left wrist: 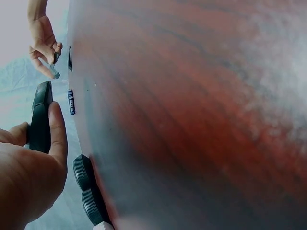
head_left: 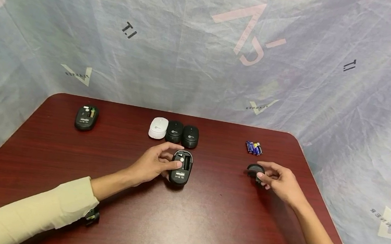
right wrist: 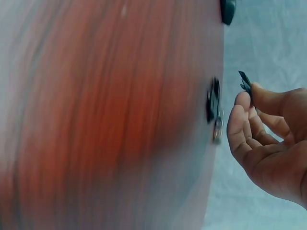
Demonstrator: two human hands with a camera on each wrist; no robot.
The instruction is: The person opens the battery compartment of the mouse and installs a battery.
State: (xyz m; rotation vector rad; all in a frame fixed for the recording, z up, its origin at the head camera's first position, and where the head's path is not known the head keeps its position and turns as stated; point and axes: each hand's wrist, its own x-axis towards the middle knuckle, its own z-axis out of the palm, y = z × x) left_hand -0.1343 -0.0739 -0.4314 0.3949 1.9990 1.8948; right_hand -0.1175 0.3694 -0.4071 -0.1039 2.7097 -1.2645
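My left hand (head_left: 151, 163) grips a black computer mouse (head_left: 179, 178) by its sides, thumb on its upturned underside. The battery slot there is uncovered and looks dark inside. In the left wrist view the mouse (left wrist: 41, 117) shows edge-on between thumb and fingers. Over the table's right side, my right hand (head_left: 282, 183) pinches a small thin black piece (right wrist: 246, 82) between thumb and fingertips; it looks like a battery cover. Close by those fingertips, a dark curved cover (head_left: 255, 168) appears to lie on the table. Several blue batteries (head_left: 254, 148) lie just beyond it.
Behind my left hand a white mouse (head_left: 158, 128) and two black mice (head_left: 174, 131) stand side by side. Another black mouse (head_left: 86, 118) lies upside down at the far left, a greenish battery in its slot. Grey printed cloth (head_left: 177, 56) hangs behind the reddish-brown table (head_left: 184, 232).
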